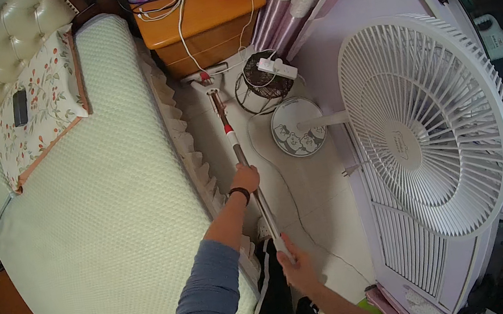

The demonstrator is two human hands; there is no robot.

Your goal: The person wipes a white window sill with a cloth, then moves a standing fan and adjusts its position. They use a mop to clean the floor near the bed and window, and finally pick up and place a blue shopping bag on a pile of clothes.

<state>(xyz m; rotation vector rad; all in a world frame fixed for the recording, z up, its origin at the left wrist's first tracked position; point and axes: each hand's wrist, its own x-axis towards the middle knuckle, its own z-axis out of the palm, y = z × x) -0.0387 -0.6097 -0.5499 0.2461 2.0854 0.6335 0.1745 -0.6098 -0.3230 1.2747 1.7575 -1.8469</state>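
Note:
A long mop (265, 207) with a metal pole and red and white joints slants across the floor between the bed and the wall. Its head (204, 76) lies on the tiles at the foot of the wooden nightstand. Around the middle of the pole my left hand (244, 178) is closed, with a dark bracelet at the wrist. My right hand (297, 264) grips the white end of the pole, low in the view, above my dark trousers.
The bed (107, 221) fills the left side. A wooden nightstand (192, 42) stands ahead, beside a black wire basket (264, 86) with a power strip (277, 68) on top. At right are a white standing fan (426, 127) and its round base (296, 142); a cable (291, 195) trails over the floor.

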